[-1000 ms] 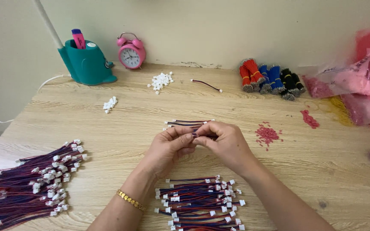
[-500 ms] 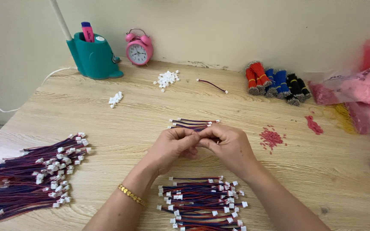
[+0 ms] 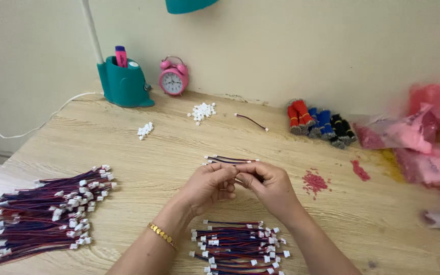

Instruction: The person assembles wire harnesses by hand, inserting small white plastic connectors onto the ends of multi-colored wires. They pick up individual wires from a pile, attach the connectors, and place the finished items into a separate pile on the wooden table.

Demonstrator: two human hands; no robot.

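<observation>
wooden table (image 3: 128, 153) | hands (image 3: 240, 186) pinch wire (image 3: 230, 160) | wire bundles (image 3: 47, 209) flank

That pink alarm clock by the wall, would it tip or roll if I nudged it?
The pink alarm clock looks round and stands upright on small feet, so a nudge could probably tip it. Once down, its round body might roll. It seems small, so likely light.

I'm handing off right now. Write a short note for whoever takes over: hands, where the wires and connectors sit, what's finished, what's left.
Left hand and right hand: together at mid-table, both pinching one short wire lead.
Finished-looking leads with white plugs: big pile at the left, smaller pile at the near edge.
Loose white connectors and a smaller cluster lie farther back; one single lead beside them.
Bundles of red, blue and black wire sit at the back right, apparently unused.
</observation>
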